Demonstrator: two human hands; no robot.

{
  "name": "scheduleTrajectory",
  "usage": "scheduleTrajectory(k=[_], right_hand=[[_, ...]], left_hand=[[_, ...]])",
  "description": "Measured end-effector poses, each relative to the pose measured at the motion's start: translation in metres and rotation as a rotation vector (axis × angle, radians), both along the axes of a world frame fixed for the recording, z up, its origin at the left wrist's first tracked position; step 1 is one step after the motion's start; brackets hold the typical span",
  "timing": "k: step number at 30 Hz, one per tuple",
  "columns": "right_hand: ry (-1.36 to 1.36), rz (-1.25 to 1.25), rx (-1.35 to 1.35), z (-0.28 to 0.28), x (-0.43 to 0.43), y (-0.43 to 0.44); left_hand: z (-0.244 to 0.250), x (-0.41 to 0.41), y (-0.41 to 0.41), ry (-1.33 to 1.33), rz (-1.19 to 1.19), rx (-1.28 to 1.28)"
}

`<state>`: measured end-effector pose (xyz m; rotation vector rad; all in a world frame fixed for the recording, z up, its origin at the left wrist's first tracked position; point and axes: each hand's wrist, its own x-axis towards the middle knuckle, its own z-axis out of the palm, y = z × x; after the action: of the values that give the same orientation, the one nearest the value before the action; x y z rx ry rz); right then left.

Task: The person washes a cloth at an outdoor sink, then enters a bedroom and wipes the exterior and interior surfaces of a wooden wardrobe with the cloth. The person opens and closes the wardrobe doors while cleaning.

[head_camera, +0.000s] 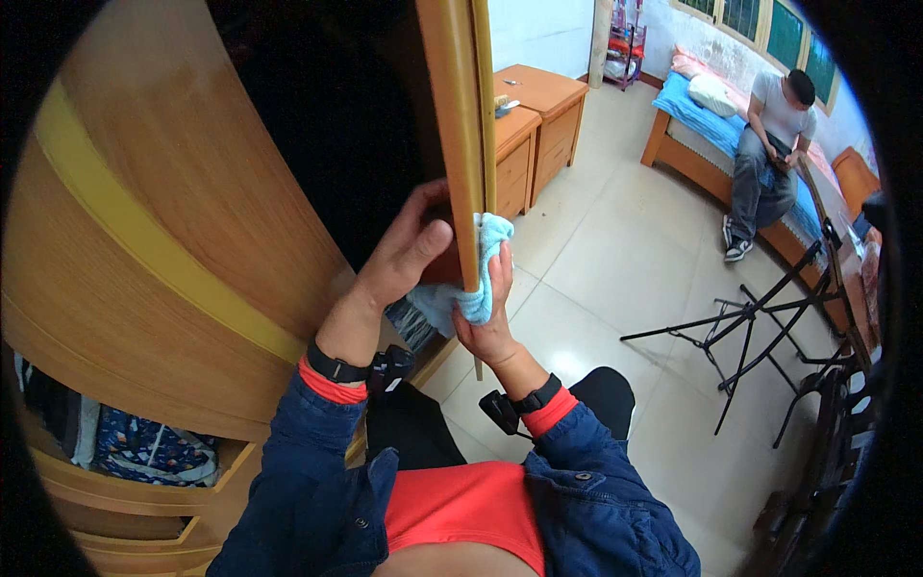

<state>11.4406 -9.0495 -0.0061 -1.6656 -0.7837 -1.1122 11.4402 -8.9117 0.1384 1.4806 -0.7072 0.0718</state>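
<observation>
A wooden wardrobe door (469, 130) stands swung out before me, its narrow edge towards me. A light blue cloth (484, 288) is folded around the lower part of this edge. My right hand (494, 303) presses the cloth against the door's right side, fingers pointing up. On the door's left side is my left hand (414, 249), its thumb raised and its fingers partly hidden in the dark behind; whether it grips the door cannot be told. The cloth's other end hangs below my left hand.
At left is the curved wooden wardrobe front (180, 216) with open drawers (234, 469) holding clothes. Wooden nightstands (541, 90) stand beyond the door. A person (775, 137) sits on a bed (685, 155) at the right, near a folding table with black metal legs (750, 314).
</observation>
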Motion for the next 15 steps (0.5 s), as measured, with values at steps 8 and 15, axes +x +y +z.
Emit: scheduleTrajectory(k=[8, 15], right_hand=[[-0.041, 0.050, 0.021, 0.065, 0.000, -0.001], [-0.019, 0.100, 0.028, 0.087, 0.000, 0.003]], left_hand=[[0.028, -0.001, -0.005, -0.098, 0.123, 0.236], [0.057, -0.008, -0.010, -0.097, 0.103, 0.354]])
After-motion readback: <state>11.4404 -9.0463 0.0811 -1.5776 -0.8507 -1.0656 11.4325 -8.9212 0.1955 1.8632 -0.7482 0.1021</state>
